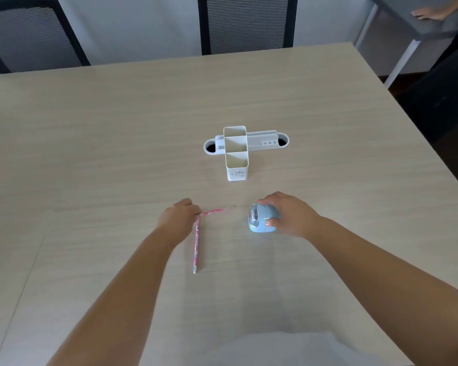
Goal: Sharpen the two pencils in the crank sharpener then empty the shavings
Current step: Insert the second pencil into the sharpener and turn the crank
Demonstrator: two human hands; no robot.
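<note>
My right hand is wrapped over the blue crank sharpener, thumb on the near side, fingers curled over the top, so it's pinned to the table. My left hand has fingers closed on the end of one pink pencil, which sticks out to the right w/ its tip aimed at the sharpener but well short of it. The 2nd pencil lies flat on the table, running toward me from just beside my left hand; can't tell if my fingers touch it too. Progress: looks like the very start, I'd say. No pencil in the sharpener, no shavings visible, can't tell whether any tip is sharp. Left to do: both pencils, then empty the shavings. White desk organiser stands farther back, empty.
</note>
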